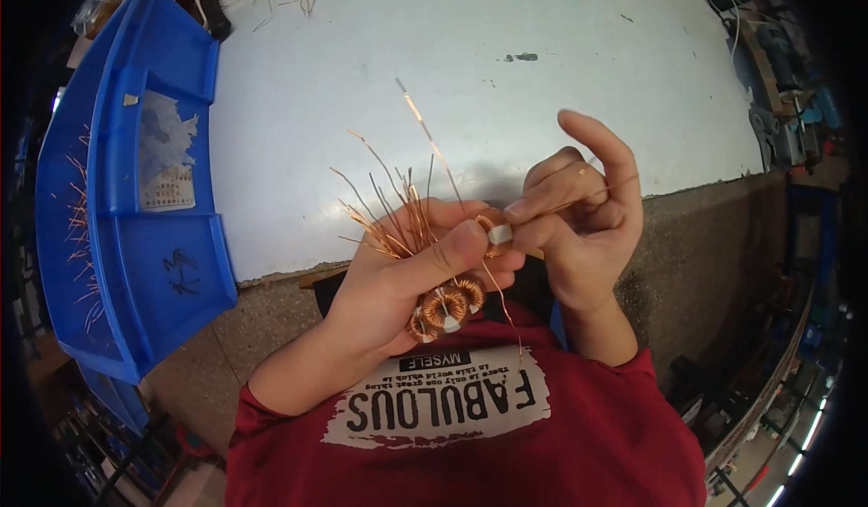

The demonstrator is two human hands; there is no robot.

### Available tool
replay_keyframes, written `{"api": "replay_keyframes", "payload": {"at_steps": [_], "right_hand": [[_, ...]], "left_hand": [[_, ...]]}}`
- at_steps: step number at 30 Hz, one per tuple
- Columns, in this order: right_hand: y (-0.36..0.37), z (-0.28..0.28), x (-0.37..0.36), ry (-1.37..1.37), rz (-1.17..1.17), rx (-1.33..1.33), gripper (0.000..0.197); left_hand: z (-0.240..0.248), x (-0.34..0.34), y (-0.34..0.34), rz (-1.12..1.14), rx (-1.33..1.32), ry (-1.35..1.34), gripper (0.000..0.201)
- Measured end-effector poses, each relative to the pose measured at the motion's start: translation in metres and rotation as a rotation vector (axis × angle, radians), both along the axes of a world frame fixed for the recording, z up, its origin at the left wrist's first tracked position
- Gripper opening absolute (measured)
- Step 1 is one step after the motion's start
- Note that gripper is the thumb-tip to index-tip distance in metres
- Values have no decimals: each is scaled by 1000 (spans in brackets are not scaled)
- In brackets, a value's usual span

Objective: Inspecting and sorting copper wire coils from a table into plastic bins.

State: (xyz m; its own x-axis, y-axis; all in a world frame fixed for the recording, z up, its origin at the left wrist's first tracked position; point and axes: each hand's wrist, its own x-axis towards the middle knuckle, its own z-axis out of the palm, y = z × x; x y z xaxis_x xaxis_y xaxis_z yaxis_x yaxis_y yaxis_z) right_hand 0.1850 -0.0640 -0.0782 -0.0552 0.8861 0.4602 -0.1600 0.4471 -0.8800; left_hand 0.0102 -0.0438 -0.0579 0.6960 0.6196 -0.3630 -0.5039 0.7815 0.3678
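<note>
One copper-wound ring (495, 227) between both hands (384, 276) (588, 249), against left thumb (459, 247)

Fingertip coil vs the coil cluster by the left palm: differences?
Count: the fingertip coil is single; the coil cluster has at least three.
Pose: the fingertip coil shows mostly its outer side; the coil cluster's middle coil shows its ring face.
Contact: the right hand is at the fingertip coil, apart from the coil cluster.
Shared: copper-coloured windings, white patches.

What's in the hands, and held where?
Left hand: a copper-wound ring by its edge, plus more wound rings by their leads. Right hand: a thin wire, pinched beside that first ring.
</note>
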Motion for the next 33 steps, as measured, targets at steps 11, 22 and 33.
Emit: {"api": "replay_keyframes", "payload": {"at_steps": [11, 22, 33], "right_hand": [[-24, 5, 12, 65, 114, -167, 109], [-15, -11, 5, 517, 46, -62, 89], [-30, 7, -3, 222, -5, -443, 28]], "left_hand": [[3, 32, -23, -56, 26, 7, 25], [0, 30, -26, -65, -40, 39, 22], [7, 29, -29, 3, 325, 304, 23]]}}
